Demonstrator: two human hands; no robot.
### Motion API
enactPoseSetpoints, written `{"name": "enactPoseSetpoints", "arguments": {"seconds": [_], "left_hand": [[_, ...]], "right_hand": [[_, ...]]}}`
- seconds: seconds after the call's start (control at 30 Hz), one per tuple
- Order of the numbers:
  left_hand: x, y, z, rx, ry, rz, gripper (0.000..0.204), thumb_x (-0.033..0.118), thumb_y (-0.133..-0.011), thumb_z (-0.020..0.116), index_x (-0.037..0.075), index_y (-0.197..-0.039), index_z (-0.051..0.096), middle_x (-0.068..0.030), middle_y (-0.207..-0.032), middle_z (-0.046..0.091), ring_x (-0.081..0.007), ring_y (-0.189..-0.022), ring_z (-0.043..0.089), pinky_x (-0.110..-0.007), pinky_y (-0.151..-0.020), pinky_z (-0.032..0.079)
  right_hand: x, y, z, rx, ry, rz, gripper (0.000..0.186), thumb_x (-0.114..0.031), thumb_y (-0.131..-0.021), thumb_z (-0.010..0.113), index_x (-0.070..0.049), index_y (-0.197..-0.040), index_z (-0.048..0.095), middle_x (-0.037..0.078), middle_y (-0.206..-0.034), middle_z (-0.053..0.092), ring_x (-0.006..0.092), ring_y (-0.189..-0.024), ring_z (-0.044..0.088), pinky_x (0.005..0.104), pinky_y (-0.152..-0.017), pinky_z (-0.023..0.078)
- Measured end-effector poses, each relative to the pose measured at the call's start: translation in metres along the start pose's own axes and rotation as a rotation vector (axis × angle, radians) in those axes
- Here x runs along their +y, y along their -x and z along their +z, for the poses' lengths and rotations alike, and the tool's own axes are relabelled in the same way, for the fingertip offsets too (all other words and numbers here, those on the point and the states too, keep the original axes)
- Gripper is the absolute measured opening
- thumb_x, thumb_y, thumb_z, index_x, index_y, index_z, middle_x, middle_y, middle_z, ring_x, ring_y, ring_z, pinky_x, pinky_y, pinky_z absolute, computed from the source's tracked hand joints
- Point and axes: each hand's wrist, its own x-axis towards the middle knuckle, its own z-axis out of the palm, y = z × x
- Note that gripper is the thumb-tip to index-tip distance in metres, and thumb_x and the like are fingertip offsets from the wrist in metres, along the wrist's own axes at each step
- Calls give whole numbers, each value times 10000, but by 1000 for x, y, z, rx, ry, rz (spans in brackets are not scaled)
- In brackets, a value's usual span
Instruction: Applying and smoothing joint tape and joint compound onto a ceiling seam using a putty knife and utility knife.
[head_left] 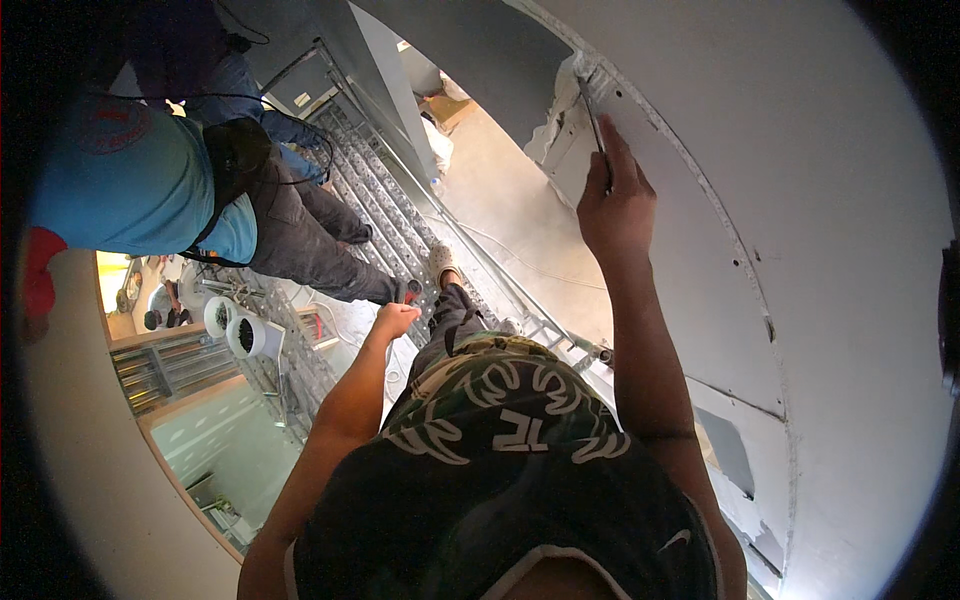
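Observation:
Raised against the pale wall panel (850, 330), my right hand (622, 195) is closed around a thin-bladed hand tool (594, 112). Its narrow dark blade shows almost edge-on and meets the seam area by a torn grey-white patch (562, 115). The exact kind of blade cannot be made out. Along the panel runs a curved seam (722, 215) with whitish filler and small dark holes. Lower and to the left, my left hand (398, 318) hangs in front of my body with its fingers curled in. Whatever it may hold is hidden.
I stand on a spattered, slatted metal scaffold platform (375, 190) with a rail (480, 250) beside it. A co-worker in a blue shirt (150, 190) stands close on my left, another person behind. Two white buckets (268, 338) (212, 308) sit left; the floor (490, 180) lies far below.

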Motion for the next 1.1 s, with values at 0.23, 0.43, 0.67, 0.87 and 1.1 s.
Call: {"name": "enactPoseSetpoints", "arguments": {"seconds": [0.23, 0.43, 0.67, 0.87, 1.1], "left_hand": [[-23, 1, -4, 11, 44, 34, 406, 453, -852, 706, 111, -1058, 778, -189, -1017, 746, -313, -980, 723, -380, -897, 533], [-59, 13, -7, -5, 4, -160, 390, 447, -856, 704, 110, -1034, 785, -173, -875, 750, -288, -754, 723, -386, -724, 552], [-43, 5, 1, -89, -32, -100, 430, 453, -853, 701, 80, -1054, 774, -172, -902, 753, -286, -810, 729, -386, -768, 548], [26, -4, 13, -106, -113, 109, 446, 471, -860, 665, 97, -1081, 765, -179, -1036, 743, -337, -1009, 710, -402, -909, 525], [36, -10, 4, -21, -24, 199, 437, 474, -867, 654, 106, -1076, 765, -187, -1072, 730, -341, -1051, 695, -398, -925, 521]], "right_hand": [[15, 8, 6, 63, -27, -113, 465, -53, -969, 568, -125, -1426, 530, 226, -919, 691, 366, -783, 723, 465, -679, 589], [0, 0, -6, 4, 28, -90, 460, -40, -965, 559, -107, -1419, 531, 220, -852, 685, 363, -723, 715, 461, -633, 582], [-3, 0, 4, -3, 54, -38, 436, -43, -981, 537, -89, -1414, 520, 211, -850, 692, 365, -737, 723, 450, -648, 591], [13, 10, 24, 89, -332, 105, 414, -116, -1009, 579, -71, -1418, 535, 33, -775, 661, 79, -598, 586, 264, -531, 493], [4, 18, 5, 31, -224, 94, 385, -47, -1000, 540, -68, -1384, 565, 198, -982, 718, 216, -761, 710, 360, -698, 565]]}}
